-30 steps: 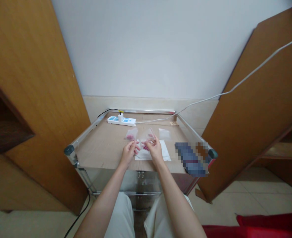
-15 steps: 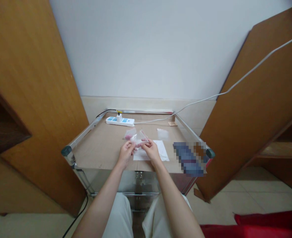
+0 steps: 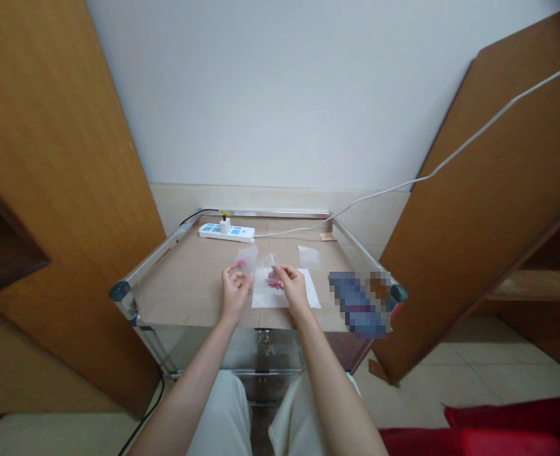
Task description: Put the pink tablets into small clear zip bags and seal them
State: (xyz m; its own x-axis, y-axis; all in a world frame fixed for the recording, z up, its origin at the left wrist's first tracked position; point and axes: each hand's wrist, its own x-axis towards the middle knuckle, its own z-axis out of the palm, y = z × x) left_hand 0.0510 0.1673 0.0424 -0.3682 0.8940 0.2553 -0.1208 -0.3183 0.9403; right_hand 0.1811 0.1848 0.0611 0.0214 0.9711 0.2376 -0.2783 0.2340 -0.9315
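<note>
My left hand, its fingers curled, grips a clear plastic bag at the lower edge. Pink bits show at the bag's left side; I cannot tell whether they lie in it or in another bag behind. My right hand pinches a second small clear bag by its upper right part. Small pink pieces show low in this bag, over a white paper sheet on the cardboard-covered table top. Another flat clear bag lies behind the paper.
A white power strip with a plug in it lies at the back left. Its white cable runs off to the upper right. A blurred-out dark object sits at the right. Metal rails edge the table.
My hands have moved slightly apart; before, they met at one clear bag. Now each has a bag, and pink pieces show under my right fingers. The view has shifted a little.
</note>
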